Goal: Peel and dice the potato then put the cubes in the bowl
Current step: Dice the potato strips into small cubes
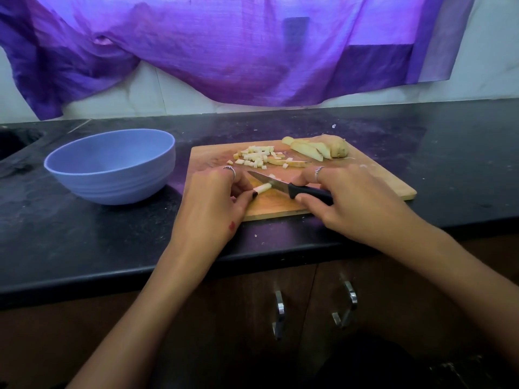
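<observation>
Right hand [362, 203] grips knife [297, 189], bowl [112, 167] left

Periwinkle-blue bowl [112, 167] on a black, speckled tabletop [84, 237]. Pale yellow potato cubes [258, 158] on a tan wooden cutting board [365, 181]. Black-handled knife [309, 193]. Purple cloth [238, 51] at 12 o'clock.

Left hand [216, 197] covers most of potato strip [263, 188]; right hand [356, 200] hides rear of knife [283, 186] handle.
</observation>
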Demonstrator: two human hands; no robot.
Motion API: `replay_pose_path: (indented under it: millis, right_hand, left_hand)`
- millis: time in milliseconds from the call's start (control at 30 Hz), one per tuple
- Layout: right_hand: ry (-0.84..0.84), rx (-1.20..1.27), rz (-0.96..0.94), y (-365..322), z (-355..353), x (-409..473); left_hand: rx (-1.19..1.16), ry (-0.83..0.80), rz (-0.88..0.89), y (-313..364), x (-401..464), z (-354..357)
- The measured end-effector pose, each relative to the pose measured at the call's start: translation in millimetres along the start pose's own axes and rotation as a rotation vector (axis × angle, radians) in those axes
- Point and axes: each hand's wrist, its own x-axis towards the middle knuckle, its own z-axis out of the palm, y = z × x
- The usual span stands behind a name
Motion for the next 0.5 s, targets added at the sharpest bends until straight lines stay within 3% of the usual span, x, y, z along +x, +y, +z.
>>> replay_pose_path:
  millis: [233,500]
  right_hand:
    - [0.119,0.111,0.036,9.9,2.3,-11.8]
    - [0.030,0.110,0.006,4.8,6.0,-5.6]
  left_hand:
    - [0.037,0.018,0.024,0.3,-1.2,0.7]
    - [0.045,0.013,0.019,-0.3,-0.3,1.8]
